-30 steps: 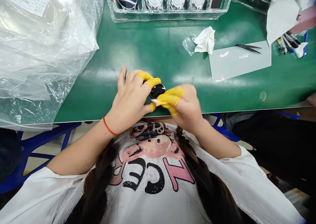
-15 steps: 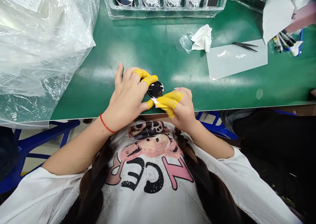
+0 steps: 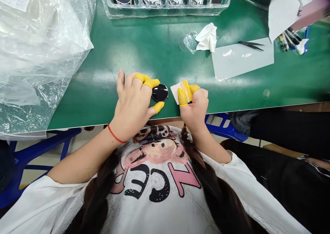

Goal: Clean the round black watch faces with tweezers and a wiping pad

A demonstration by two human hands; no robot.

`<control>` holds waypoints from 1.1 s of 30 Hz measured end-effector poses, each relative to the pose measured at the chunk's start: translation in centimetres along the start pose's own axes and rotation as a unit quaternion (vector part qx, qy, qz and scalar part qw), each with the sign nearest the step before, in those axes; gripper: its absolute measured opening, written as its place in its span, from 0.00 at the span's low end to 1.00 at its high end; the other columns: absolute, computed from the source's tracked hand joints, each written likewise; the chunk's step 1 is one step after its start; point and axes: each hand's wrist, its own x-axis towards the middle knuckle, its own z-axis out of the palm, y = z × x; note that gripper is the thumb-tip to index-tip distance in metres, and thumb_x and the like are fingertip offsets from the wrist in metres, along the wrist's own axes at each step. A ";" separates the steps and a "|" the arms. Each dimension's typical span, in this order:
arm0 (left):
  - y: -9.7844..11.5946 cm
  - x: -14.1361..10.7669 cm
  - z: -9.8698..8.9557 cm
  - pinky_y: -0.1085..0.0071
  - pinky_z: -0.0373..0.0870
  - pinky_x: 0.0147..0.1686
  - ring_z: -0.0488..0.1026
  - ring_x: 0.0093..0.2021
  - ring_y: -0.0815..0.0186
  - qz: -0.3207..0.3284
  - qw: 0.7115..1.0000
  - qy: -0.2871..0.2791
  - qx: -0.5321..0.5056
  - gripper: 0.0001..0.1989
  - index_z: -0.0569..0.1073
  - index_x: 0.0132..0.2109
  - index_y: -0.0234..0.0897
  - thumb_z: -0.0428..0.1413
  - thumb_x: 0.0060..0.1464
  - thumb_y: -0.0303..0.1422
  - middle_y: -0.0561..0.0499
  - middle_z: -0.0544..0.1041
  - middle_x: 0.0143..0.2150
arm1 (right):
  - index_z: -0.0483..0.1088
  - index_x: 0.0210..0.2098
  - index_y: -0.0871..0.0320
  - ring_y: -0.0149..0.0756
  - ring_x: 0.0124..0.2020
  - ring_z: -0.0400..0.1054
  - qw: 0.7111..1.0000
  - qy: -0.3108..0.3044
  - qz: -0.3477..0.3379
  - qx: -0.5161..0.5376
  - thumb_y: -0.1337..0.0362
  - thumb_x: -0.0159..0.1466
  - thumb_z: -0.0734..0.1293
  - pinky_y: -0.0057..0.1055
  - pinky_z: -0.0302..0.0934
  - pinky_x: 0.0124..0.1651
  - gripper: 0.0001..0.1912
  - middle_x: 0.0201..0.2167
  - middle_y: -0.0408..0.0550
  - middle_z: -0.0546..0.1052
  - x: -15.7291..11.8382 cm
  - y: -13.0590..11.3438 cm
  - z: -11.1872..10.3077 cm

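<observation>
A round, glossy black watch screen (image 3: 160, 92) with a thin light rim is on the green table near its front edge. My left hand (image 3: 135, 101), in yellow finger cots, holds it by the edge, fingertips at its top left and thumb at its lower side. To the right, apart from the screen, my right hand (image 3: 194, 103) pinches a small pale square sheet (image 3: 175, 89) between its thumb and fingers, which also wear yellow cots. Part of the sheet is hidden behind the thumb.
A clear plastic tray (image 3: 165, 12) with several round watch parts stands at the back. Plastic bags (image 3: 48, 52) cover the left side. A crumpled tissue (image 3: 207, 38), a grey sheet (image 3: 242, 60), black tweezers (image 3: 250, 45) and pens (image 3: 290, 39) lie to the right.
My right hand has drawn away rightward from the watch screen with the pale square sheet, which now shows more fully. My left hand stays at the screen. The view has shifted slightly.
</observation>
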 end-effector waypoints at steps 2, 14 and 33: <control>-0.1 -0.1 0.0 0.34 0.43 0.71 0.64 0.63 0.44 0.006 1.000 0.003 0.005 0.18 0.73 0.54 0.36 0.60 0.58 0.36 0.42 0.73 0.51 | 0.64 0.37 0.54 0.38 0.32 0.65 0.999 0.003 -0.006 0.035 0.52 0.73 0.58 0.39 0.58 0.40 0.14 0.30 0.46 0.73 -0.1 -0.7 -0.1; 0.3 -0.2 0.2 0.33 0.45 0.71 0.65 0.62 0.44 0.003 1.000 0.013 0.014 0.18 0.73 0.53 0.35 0.60 0.58 0.37 0.41 0.73 0.49 | 0.64 0.35 0.54 0.37 0.33 0.66 0.999 -0.037 -0.006 0.026 0.51 0.73 0.57 0.40 0.60 0.44 0.15 0.30 0.46 0.73 1.3 -0.6 -0.3; -0.3 -0.2 -0.2 0.41 0.36 0.74 0.65 0.64 0.56 0.028 0.997 0.006 -0.078 0.39 0.44 0.72 0.46 0.55 0.60 0.33 0.47 0.74 0.60 | 0.71 0.34 0.54 0.41 0.39 0.65 0.938 -0.282 -0.197 0.036 0.53 0.71 0.60 0.43 0.58 0.47 0.16 0.32 0.47 0.74 6.6 -1.5 -2.8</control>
